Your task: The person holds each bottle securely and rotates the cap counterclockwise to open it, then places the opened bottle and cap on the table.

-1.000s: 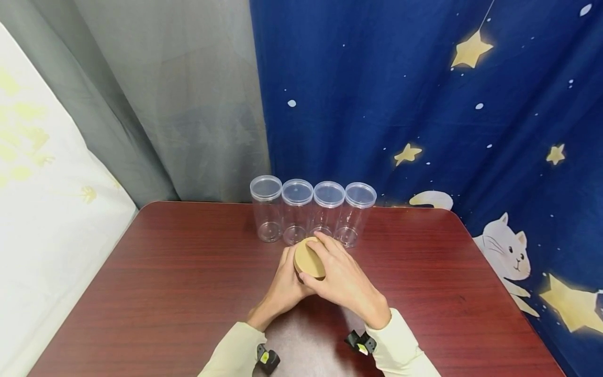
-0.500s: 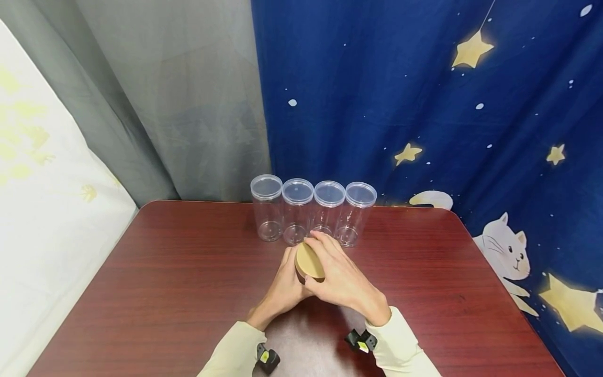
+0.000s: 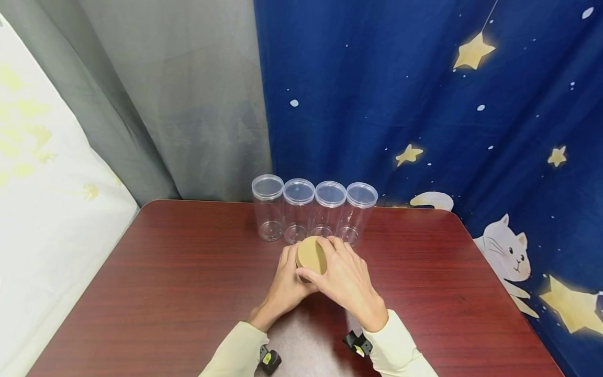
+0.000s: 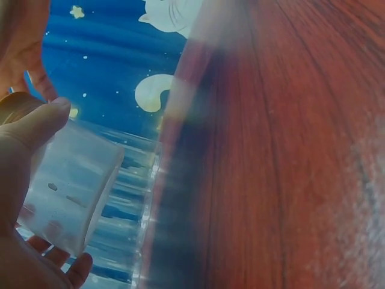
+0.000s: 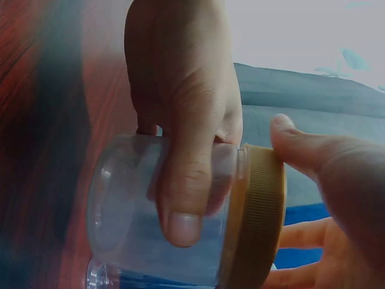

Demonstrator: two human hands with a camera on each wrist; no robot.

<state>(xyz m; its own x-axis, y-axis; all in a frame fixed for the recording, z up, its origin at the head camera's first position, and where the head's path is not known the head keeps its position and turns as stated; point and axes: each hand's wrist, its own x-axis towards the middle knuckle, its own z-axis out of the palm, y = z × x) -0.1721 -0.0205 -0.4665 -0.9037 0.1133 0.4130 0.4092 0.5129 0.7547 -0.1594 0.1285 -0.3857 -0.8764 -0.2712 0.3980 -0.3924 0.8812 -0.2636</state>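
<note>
My left hand [image 3: 285, 288] grips a short clear plastic jar [image 5: 123, 198], its thumb lying along the near side in the right wrist view. The jar has a ribbed tan screw lid [image 5: 258, 217], which faces up toward me in the head view. Around the lid's right side curls my right hand [image 3: 350, 280], thumb at one edge and fingers at the opposite edge. The left wrist view shows the jar tilted, its clear bottom pointing away from the lid. Both hands hold it above the table, in front of a row of tall jars.
Several tall clear jars [image 3: 267, 212] with translucent lids stand side by side near the back edge of the reddish-brown table [image 3: 188, 293]. Behind it hang a grey curtain [image 3: 198, 104] and a blue starry curtain [image 3: 358, 104]. White cloth [image 3: 42, 235] hangs on the left.
My right hand has rotated slightly on the lid, its fingers spreading and shifting right, so more of the lid's top shows. The left hand and jar stay nearly in place.
</note>
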